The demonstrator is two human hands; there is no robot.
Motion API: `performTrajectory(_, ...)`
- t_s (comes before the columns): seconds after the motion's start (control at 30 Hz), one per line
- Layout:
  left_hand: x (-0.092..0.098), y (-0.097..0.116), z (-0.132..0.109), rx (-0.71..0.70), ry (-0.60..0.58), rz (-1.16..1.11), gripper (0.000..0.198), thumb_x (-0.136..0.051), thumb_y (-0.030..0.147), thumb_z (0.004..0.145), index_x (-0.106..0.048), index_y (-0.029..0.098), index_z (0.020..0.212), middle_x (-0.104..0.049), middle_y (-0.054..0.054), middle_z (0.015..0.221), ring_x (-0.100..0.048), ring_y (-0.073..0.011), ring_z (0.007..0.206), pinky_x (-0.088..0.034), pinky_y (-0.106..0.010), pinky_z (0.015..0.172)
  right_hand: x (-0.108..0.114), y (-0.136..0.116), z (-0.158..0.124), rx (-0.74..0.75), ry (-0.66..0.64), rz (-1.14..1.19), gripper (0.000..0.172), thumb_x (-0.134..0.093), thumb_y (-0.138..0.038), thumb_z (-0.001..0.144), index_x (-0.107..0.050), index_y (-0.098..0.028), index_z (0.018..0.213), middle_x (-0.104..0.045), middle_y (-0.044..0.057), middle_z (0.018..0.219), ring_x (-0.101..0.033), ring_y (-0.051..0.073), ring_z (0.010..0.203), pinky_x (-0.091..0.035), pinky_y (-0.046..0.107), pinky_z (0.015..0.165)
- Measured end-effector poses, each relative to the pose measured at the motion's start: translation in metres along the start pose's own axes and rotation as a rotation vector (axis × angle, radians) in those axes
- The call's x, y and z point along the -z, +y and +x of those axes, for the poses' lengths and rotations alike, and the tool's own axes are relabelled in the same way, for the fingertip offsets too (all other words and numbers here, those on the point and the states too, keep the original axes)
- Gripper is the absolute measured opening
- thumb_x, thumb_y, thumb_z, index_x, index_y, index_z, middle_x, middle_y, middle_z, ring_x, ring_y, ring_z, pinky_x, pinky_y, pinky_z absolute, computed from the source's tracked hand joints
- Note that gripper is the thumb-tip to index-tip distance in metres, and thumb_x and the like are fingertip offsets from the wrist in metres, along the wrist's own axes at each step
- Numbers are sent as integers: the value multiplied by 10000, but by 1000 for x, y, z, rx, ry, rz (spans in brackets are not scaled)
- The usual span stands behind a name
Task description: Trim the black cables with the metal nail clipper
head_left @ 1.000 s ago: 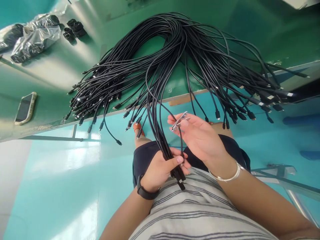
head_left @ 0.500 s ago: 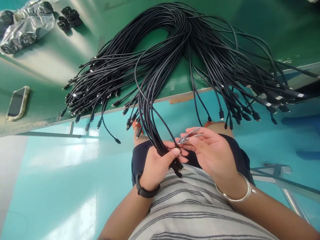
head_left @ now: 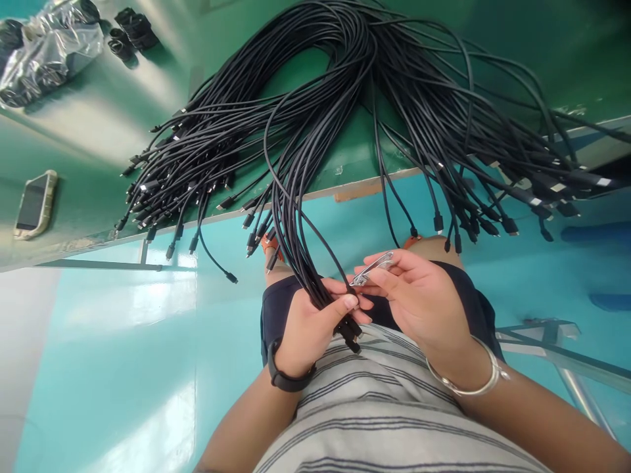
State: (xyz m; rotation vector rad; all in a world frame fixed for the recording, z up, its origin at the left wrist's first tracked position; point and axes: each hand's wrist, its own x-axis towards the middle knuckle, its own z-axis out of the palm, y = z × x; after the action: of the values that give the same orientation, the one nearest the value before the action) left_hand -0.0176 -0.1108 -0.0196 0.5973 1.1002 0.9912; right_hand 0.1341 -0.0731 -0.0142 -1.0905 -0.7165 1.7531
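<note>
My left hand is closed round several black cables, their plug ends sticking out below the fingers. The thumb pins one cable's plug against the fingers. In my right hand a silver nail clipper is pinched between thumb and fingers. Its jaws point left and sit at the neck of the pinned plug; whether they touch it I cannot tell. The held cables run up into a large bundle of black cables bent in an arch on the green table.
Plug ends hang over the table's front edge on both sides. A phone lies at the left. Behind it are a clear plastic bag of black items and some coiled black pieces. A metal frame stands at the right.
My right thumb has pressed the nail clipper's lever closer to its body. My left hand keeps its grip on the cables. The view has shifted slightly.
</note>
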Motion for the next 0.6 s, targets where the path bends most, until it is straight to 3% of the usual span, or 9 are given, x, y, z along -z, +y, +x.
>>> performTrajectory(0.4, -2, -2, 1, 9, 10, -52, 181, -747, 252, 807, -599, 148, 811, -755, -29, 745, -710, -140, 595, -584, -218, 528, 1, 3, -2, 23, -5, 43, 160, -794, -293, 776, -709, -234, 897, -752, 8, 830, -740, 162, 791, -629, 279, 737)
performTrajectory(0.6, -7, 0, -1, 27, 116, -16, 295, -790, 254, 756, -507, 177, 721, -736, -7, 669, -726, -182, 591, -554, -213, 460, -7, 3, -11, 86, -17, 29, 121, -776, -231, 788, -716, -262, 889, -743, -12, 814, -719, 128, 691, -609, 208, 575)
